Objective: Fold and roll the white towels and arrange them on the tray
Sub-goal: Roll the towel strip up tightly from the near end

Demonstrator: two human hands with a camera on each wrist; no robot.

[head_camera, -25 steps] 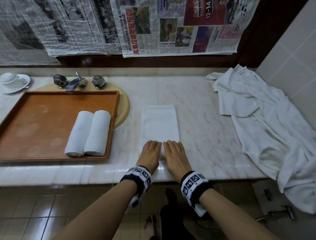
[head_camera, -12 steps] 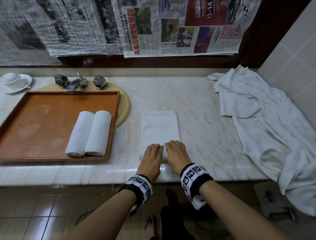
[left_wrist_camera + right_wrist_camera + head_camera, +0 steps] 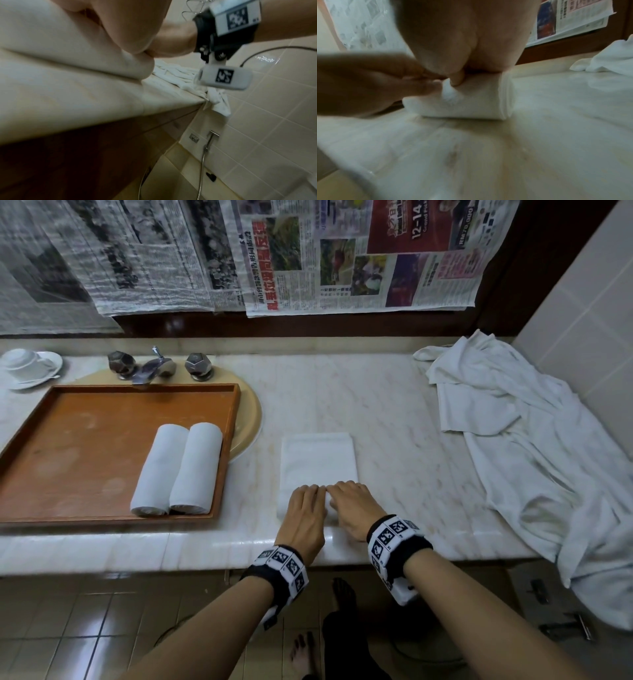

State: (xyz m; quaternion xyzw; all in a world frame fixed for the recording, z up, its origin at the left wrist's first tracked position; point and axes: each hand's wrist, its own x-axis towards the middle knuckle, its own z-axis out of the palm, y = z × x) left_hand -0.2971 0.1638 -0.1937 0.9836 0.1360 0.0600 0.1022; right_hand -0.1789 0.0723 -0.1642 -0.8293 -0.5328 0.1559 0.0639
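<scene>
A white towel [image 3: 318, 457] lies folded in a long strip on the marble counter [image 3: 394, 422], its near end rolled up. Both hands sit side by side on that roll [image 3: 471, 102]. My left hand [image 3: 305, 506] curls over its left half. My right hand [image 3: 352, 508] curls over the right half, and in the right wrist view its thumb digs into the roll's near side. Two finished white rolls [image 3: 161, 467] [image 3: 197, 467] lie side by side at the right end of the wooden tray [image 3: 85, 412].
A heap of loose white towels [image 3: 531, 446] covers the counter's right end and hangs over the edge. The tray rests over a beige basin [image 3: 250, 419] below the tap [image 3: 154, 368]. A cup and saucer [image 3: 27, 364] stand far left. Newspaper [image 3: 342, 258] hangs behind.
Both hands have moved away from me, rolling the towel's near end forward. The roll is thicker and the flat strip beyond it is shorter.
</scene>
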